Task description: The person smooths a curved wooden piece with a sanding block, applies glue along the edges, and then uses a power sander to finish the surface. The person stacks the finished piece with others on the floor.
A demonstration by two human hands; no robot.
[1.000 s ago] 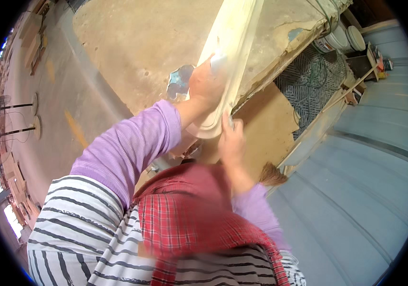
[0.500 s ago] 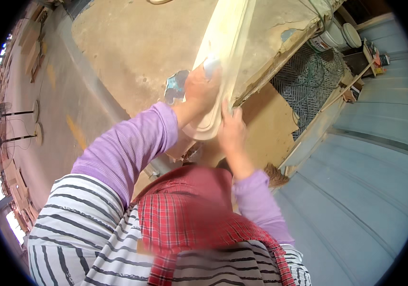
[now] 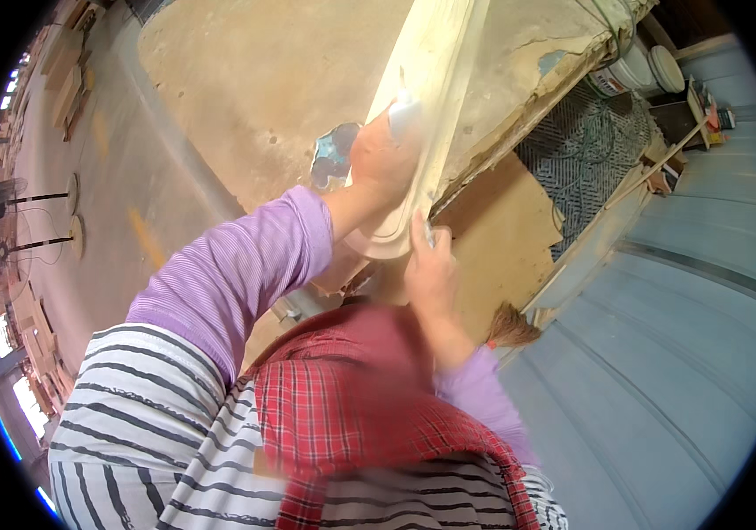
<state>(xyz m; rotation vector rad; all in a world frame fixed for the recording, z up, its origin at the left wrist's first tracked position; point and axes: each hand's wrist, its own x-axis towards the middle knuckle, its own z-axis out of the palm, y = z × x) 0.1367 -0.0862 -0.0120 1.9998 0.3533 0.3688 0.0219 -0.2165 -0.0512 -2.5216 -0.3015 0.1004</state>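
A long pale board with a rounded near end and grooved border lies along the worn tan worktop. My left hand is closed on a small whitish, glinting item against the board; what that item is, I cannot make out. My right hand is closed at the board's right edge near its rounded end, thumb pointing up along it, with a small light object between the fingers, too blurred to name. A patch of blue-grey chipped surface shows left of my left hand.
Below the worktop's right edge are a tan sheet, a dark ribbed mat, white buckets, a straw brush and a stick. Blue corrugated metal fills the right. Two fans and stacked boards stand left.
My right hand has slid upward along the board's edge and back down. My left hand and board have shifted slightly down-left, then back up-right.
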